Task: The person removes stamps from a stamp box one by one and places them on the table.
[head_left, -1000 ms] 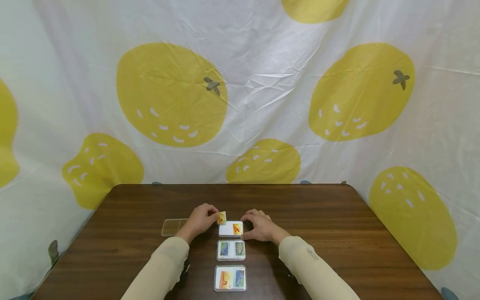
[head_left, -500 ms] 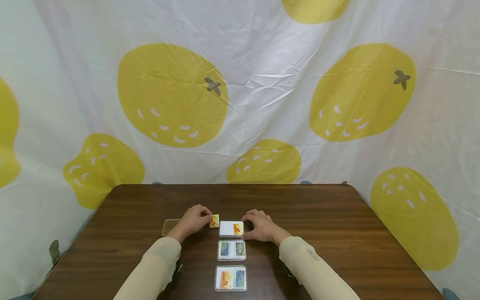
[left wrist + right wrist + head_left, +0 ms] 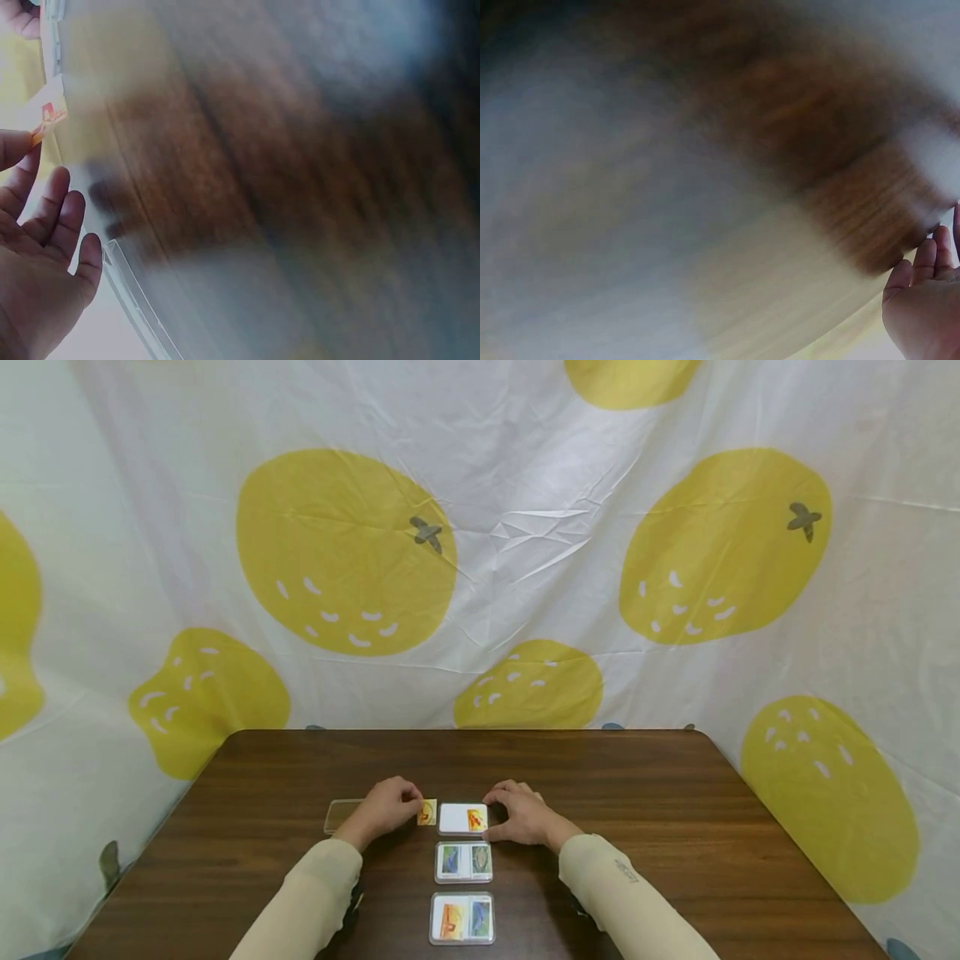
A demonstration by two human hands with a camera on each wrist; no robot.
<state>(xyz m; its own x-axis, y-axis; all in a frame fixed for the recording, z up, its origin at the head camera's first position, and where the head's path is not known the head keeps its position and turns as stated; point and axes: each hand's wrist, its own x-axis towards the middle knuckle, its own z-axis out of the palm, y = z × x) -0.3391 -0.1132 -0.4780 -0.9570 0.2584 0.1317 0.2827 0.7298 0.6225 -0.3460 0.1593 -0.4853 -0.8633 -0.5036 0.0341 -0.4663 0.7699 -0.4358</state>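
Fingers (image 3: 26, 172) on card (image 3: 428, 812) (left edge, seemingly)

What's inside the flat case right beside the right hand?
Inside the case, a white card shows an orange picture on its right side, while its left part looks blank. Anything beneath the card is covered, so that cannot be seen.

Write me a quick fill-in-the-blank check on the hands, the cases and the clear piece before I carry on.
1. The left hand pinches a small yellow picture between a finger and the ____.
2. The right hand is at the far case, which shows its single orange picture on the ____ half in the head view.
3. The middle case shows ____ pictures.
4. In the head view, the clear flat piece lies to the ____ of the far case.

Missing words: thumb; right; two; left.
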